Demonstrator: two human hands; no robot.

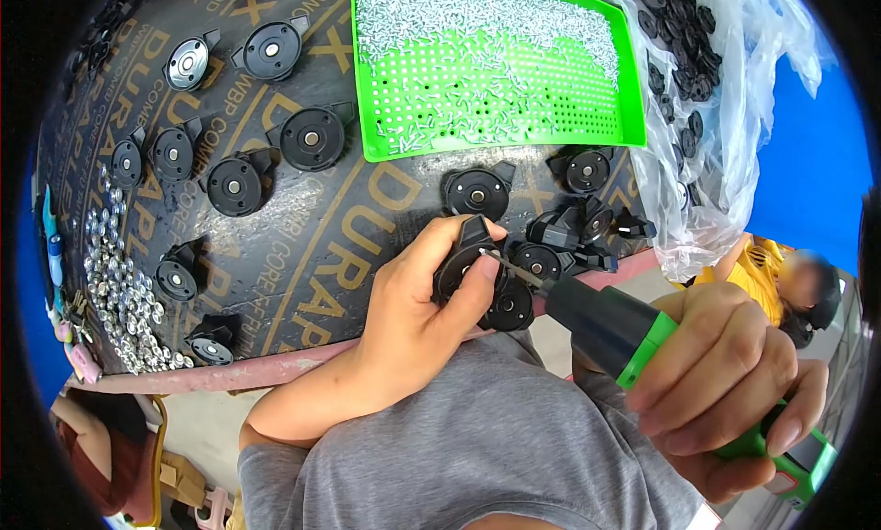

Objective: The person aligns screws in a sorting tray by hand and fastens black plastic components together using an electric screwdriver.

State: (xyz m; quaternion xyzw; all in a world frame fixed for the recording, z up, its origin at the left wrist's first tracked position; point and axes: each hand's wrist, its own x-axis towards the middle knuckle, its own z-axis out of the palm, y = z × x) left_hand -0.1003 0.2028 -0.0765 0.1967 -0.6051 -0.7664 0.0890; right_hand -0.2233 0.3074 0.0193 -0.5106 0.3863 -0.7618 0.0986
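Observation:
My left hand point(418, 305) grips a round black plastic part point(451, 271) between thumb and fingers, close to the table's front edge. Wrapped around a green and black cordless screwdriver point(610, 333) is my right hand point(725, 383). The tool's bit points left and reaches the part beside my left thumb, where a small silver screw point(485, 252) shows at its tip. Whether the screw sits in a hole I cannot tell. Another black part point(511, 305) lies just under my left hand, and one more point(476, 192) lies beyond it.
A green perforated tray point(367, 135) holds many small silver screws. More black parts point(312, 137) are spread over the dark printed board point(303, 218). Small clear-and-silver pieces point(128, 296) are heaped at left. A plastic bag point(725, 163) with black parts stands right. Other people point(757, 273) sit nearby.

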